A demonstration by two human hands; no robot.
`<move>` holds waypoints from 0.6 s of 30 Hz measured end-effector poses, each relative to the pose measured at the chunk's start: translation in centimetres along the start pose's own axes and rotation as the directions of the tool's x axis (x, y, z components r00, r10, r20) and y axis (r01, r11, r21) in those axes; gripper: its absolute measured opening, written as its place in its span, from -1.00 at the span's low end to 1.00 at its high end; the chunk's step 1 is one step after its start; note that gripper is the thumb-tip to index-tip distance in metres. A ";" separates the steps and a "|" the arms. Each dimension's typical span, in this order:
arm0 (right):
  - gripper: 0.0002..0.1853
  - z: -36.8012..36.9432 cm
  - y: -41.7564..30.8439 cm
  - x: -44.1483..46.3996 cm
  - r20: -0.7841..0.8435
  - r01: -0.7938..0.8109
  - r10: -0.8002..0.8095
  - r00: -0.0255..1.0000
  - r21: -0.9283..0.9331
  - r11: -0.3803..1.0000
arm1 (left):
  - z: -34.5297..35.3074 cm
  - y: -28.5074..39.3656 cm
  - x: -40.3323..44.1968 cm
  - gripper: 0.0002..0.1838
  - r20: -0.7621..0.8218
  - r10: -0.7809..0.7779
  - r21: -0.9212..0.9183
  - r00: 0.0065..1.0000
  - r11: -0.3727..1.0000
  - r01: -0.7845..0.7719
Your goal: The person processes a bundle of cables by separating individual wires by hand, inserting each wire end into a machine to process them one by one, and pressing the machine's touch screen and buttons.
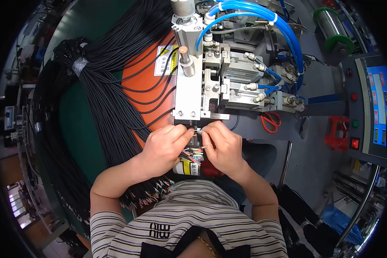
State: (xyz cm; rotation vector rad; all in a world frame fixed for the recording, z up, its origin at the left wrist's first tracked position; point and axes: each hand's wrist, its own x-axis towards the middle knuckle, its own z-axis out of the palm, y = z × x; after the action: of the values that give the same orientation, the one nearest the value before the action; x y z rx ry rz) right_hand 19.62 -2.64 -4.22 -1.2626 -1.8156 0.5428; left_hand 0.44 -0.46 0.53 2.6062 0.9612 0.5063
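Observation:
Below the front end of the metal machine head (188, 96), both hands meet close together. My left hand (167, 144) is closed, its fingertips pinched on a black cable end with thin coloured wires. My right hand (221, 144) is pinched at the same small wires (198, 131), just right of the left fingertips. Beneath the hands hangs a bunch of cable ends with stripped coloured wires (193, 155), in front of a yellow and white label (187, 167). The fingertips partly hide the wires between them.
A large tied bundle of black cables (103, 99) lies at the left on an orange surface (148, 92). Blue air hoses (288, 34) arch over the cylinders. Red-handled scissors (270, 122) lie right of the hands. A control screen (377, 109) and wire spool (331, 26) stand far right.

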 end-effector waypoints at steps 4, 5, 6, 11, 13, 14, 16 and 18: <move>-0.94 0.0 -0.2 0.3 -0.018 0.078 -0.080 0.997 -0.078 0.994 | -0.2 0.0 0.2 -0.48 0.029 0.040 0.048 0.999 0.998 -0.042; -0.94 -0.2 -0.4 0.4 0.004 0.087 -0.087 0.996 -0.119 0.989 | -0.3 -0.2 0.2 -0.49 0.052 0.085 0.071 0.995 0.994 -0.089; -0.94 -0.4 -0.6 0.5 0.028 0.097 -0.093 0.995 -0.160 0.982 | -0.4 -0.3 0.2 -0.51 0.076 0.129 0.092 0.989 0.986 -0.136; -0.91 -1.2 -0.7 1.0 0.153 0.068 -0.036 0.987 -0.205 0.976 | -0.4 0.2 0.6 -0.47 0.062 0.167 0.146 0.984 0.974 -0.175; -0.91 -1.1 -0.2 1.0 0.118 0.076 -0.059 0.991 -0.145 0.986 | -0.4 0.2 0.5 -0.49 0.048 0.165 0.165 0.985 0.971 -0.171; -0.91 -1.1 -0.4 0.8 0.114 0.072 -0.055 0.992 -0.150 0.986 | -0.5 0.3 0.4 -0.51 0.066 0.165 0.177 0.984 0.969 -0.174; -0.91 -1.1 -0.6 0.9 0.104 0.074 -0.057 0.993 -0.167 0.983 | -0.7 0.3 0.6 -0.54 0.094 0.167 0.207 0.981 0.961 -0.184; -0.91 -1.0 -0.6 0.7 0.101 0.063 -0.047 0.994 -0.165 0.984 | -0.7 0.6 0.7 -0.54 0.111 0.143 0.212 0.984 0.964 -0.164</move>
State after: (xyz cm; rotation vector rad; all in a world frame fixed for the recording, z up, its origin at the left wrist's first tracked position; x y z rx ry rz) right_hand 20.05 -2.39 -2.93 -1.3126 -2.0062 0.4344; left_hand 0.94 -0.28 1.52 2.8908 0.8310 0.3249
